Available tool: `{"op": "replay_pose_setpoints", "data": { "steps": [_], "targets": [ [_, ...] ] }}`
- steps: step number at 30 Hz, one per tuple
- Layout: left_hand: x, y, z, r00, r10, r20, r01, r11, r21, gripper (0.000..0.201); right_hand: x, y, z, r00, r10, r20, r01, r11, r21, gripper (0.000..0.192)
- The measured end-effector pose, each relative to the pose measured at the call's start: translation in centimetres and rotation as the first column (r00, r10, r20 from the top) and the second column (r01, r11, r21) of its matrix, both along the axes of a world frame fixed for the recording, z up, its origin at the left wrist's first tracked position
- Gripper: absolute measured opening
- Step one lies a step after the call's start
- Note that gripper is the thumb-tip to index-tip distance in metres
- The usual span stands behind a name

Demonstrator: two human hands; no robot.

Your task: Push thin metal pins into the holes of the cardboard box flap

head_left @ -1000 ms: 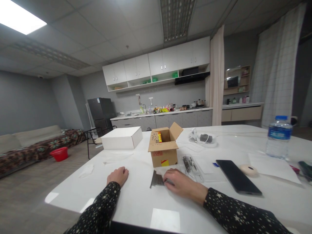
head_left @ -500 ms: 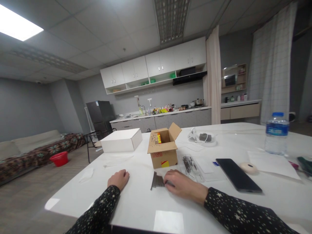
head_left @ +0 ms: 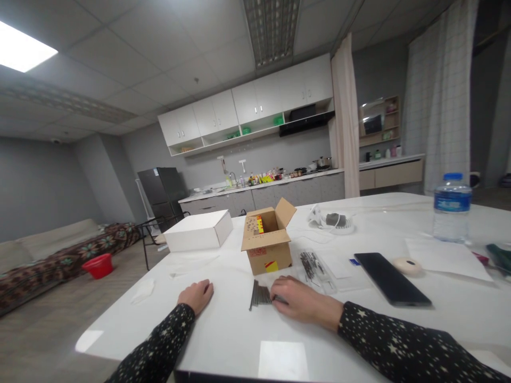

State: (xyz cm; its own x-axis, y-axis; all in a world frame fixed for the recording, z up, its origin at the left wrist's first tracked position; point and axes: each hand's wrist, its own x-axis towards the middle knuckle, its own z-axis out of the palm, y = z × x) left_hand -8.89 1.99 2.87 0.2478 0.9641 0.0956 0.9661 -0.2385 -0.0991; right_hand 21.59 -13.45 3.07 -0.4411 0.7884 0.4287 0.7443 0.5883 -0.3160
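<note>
Several rods (head_left: 261,294) were lined up before the cardboard box (head_left: 270,256), flanked by the right hand (head_left: 298,300); the left hand (head_left: 196,296) was rested apart; neither grip could be told. Aligning was seemingly underway; light fingertip pressure seemed needed.

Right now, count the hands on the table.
2: the left hand, on the white tabletop left of the cardboard box, and the right hand, at the row of thin dark rods. No others show.
</note>
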Motion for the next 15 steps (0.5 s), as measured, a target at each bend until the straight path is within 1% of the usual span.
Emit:
{"op": "replay_pose_setpoints", "data": {
  "steps": [6,11,15],
  "targets": [
    [-0.3,-0.1,0.5,0.99,-0.113,-0.087,0.111,0.994,-0.021,0.042,0.1,-0.1,0.0,1.0,-0.004,-0.004,0.004,1.0,0.0,0.018],
    [-0.2,0.0,0.9,0.977,-0.153,-0.152,0.151,0.988,-0.024,0.042,0.2,-0.2,0.2,1.0,-0.006,0.008,0.006,1.0,0.015,0.018],
    [0.1,-0.5,1.3,0.97,-0.18,-0.161,0.176,0.984,-0.035,0.036,0.2,-0.3,0.2,1.0,-0.005,0.003,0.005,1.0,0.013,0.017]
  ]
}}
